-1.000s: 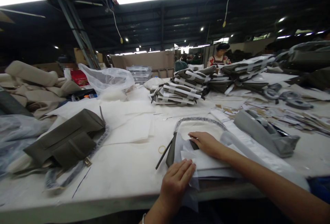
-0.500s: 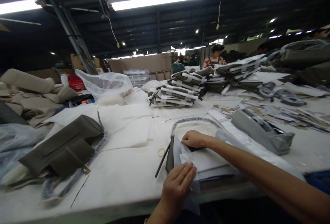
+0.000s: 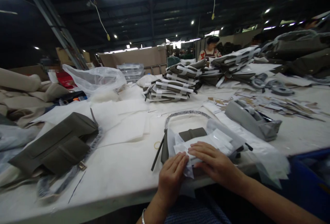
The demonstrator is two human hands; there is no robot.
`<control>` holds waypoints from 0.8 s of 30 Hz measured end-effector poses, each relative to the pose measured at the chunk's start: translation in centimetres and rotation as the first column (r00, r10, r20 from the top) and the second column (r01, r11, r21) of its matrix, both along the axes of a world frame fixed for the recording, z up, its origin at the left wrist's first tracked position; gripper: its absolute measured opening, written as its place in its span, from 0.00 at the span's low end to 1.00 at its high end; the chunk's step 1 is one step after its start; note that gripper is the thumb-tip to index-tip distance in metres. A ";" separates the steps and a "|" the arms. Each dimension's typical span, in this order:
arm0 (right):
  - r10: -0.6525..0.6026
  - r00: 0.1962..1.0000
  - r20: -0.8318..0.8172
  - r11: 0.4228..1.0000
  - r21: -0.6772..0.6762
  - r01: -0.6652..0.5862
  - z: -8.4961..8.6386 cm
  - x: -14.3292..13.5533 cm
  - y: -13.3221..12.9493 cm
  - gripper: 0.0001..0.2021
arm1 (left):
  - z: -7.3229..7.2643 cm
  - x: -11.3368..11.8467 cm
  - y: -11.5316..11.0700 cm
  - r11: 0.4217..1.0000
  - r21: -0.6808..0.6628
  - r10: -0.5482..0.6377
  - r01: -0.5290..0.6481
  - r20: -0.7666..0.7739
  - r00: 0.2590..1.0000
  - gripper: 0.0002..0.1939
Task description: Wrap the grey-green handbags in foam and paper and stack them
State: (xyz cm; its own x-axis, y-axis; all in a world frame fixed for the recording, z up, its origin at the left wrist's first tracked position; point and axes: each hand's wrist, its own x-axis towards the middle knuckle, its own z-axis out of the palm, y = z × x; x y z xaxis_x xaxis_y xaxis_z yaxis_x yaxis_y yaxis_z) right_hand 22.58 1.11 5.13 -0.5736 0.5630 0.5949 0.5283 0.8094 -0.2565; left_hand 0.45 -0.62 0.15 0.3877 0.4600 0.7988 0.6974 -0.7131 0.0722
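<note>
A dark grey-green bag lies on the desk at lower centre right of the frame, just beyond the hands, its long axis running roughly left to right along the desk's near edge. Its wrapped handle arches away toward the middle of the frame. The left hand is nearer the bag's left end, where a dark strap slants out; the right hand lies along the near side, closer to the grey dispenser at the right. The hands are almost touching, fingers fairly straight and angled inward on the white sheet over the bag; whether either one pinches it, I cannot tell, as the fingers hide the contact.
</note>
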 end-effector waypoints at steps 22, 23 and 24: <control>0.101 0.994 -0.052 0.955 0.287 -0.082 -3.3 -0.7 -2.7 0.10 | 0.4 -0.5 0.3 0.989 -0.135 -0.067 0.064 -0.016 0.998 0.16; 0.102 0.995 -0.021 0.953 0.289 -0.092 -3.8 -0.3 -3.1 0.12 | 0.6 -0.5 0.3 0.987 -0.144 -0.074 0.069 -0.025 0.997 0.16; 0.098 0.995 0.016 0.954 0.284 -0.098 -4.3 0.0 -3.6 0.15 | 0.7 -0.5 0.2 0.986 -0.153 -0.078 0.072 -0.032 0.996 0.17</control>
State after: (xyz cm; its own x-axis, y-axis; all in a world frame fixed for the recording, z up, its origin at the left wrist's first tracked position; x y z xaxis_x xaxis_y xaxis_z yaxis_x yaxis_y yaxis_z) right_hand 22.59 -2.48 0.82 -0.6184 0.3122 0.7212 0.4432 0.8964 -0.0081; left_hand -0.09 -0.39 0.87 0.4542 0.5429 0.7063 0.6466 -0.7463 0.1579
